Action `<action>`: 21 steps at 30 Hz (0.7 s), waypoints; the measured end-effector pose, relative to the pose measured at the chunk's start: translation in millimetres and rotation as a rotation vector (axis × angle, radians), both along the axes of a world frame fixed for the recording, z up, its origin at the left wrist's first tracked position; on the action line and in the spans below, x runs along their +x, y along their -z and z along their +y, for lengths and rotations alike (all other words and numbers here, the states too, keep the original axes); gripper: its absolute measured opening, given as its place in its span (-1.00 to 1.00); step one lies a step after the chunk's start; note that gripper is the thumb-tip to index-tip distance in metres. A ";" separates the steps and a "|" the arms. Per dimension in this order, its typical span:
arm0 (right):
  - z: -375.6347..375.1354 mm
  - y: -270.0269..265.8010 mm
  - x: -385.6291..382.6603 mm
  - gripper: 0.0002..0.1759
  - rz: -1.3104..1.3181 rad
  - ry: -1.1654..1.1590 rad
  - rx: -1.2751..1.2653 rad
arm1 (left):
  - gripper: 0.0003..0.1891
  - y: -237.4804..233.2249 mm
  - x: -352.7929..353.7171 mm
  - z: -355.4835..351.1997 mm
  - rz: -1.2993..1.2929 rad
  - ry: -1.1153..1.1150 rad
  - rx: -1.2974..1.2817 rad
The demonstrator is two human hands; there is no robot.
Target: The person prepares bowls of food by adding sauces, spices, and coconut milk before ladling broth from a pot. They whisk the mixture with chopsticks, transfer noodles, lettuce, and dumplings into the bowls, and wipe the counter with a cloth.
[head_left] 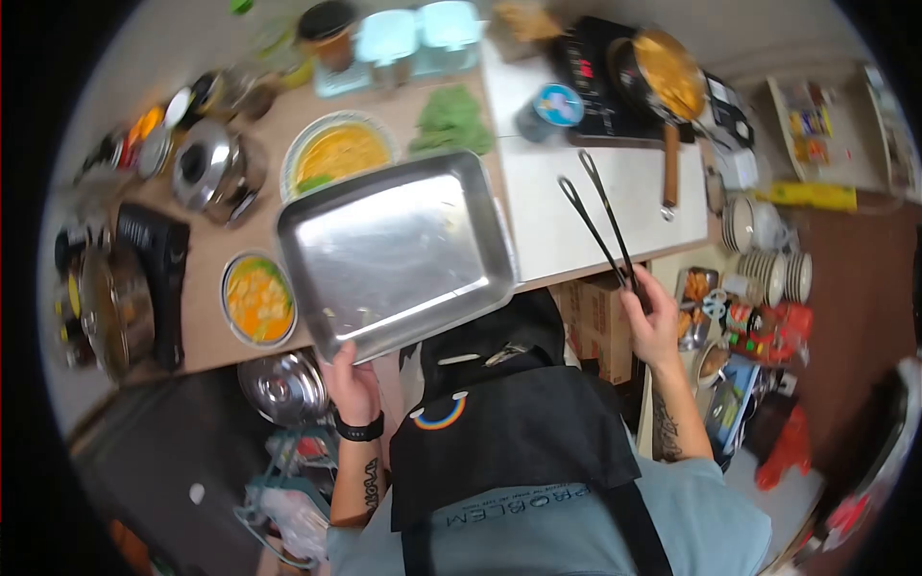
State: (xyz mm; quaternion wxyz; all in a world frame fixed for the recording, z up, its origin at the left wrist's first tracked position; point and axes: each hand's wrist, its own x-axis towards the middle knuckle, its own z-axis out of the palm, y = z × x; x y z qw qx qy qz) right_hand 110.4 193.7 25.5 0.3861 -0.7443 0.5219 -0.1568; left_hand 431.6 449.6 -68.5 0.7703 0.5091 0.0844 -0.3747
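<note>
My left hand (355, 392) grips the near left corner of a rectangular metal tray (384, 254), which is tilted above the counter's front edge. Only a few small food scraps lie on its shiny floor. My right hand (653, 317) is closed around the lower end of black tongs (603, 216), whose looped tips point up and away over the white counter. Partly behind the tray is a bowl of orange noodle-like food with greens (341, 152). Left of the tray stands a smaller bowl of orange soup with pale chunks (257, 300).
A frying pan (663, 77) with food sits on a black induction cooker (600, 106) at the back right. Beside it stands a blue tub (552, 110). A green cloth (451, 120), a steel pot (216, 168) and stacked bowls (764, 274) surround the work area.
</note>
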 end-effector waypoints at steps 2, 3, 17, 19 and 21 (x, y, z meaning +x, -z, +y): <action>33.9 7.8 -48.4 -0.59 -0.099 0.173 0.029 | -0.44 -16.2 -20.6 -32.1 0.056 0.279 0.013; 50.3 14.3 -70.7 -0.58 -0.179 0.276 0.089 | -0.44 -13.6 -30.2 -45.4 0.094 0.428 0.018; 50.2 55.0 -309.9 -0.57 -0.471 0.742 0.289 | -0.44 52.3 -287.2 -392.8 -0.143 1.230 0.163; 47.0 62.8 -334.6 -0.56 -0.436 0.715 0.289 | -0.36 67.1 -299.7 -431.6 -0.214 1.297 0.214; 37.9 69.5 -346.4 -0.56 -0.466 0.684 0.321 | -0.30 76.6 -310.2 -445.3 -0.218 1.159 0.190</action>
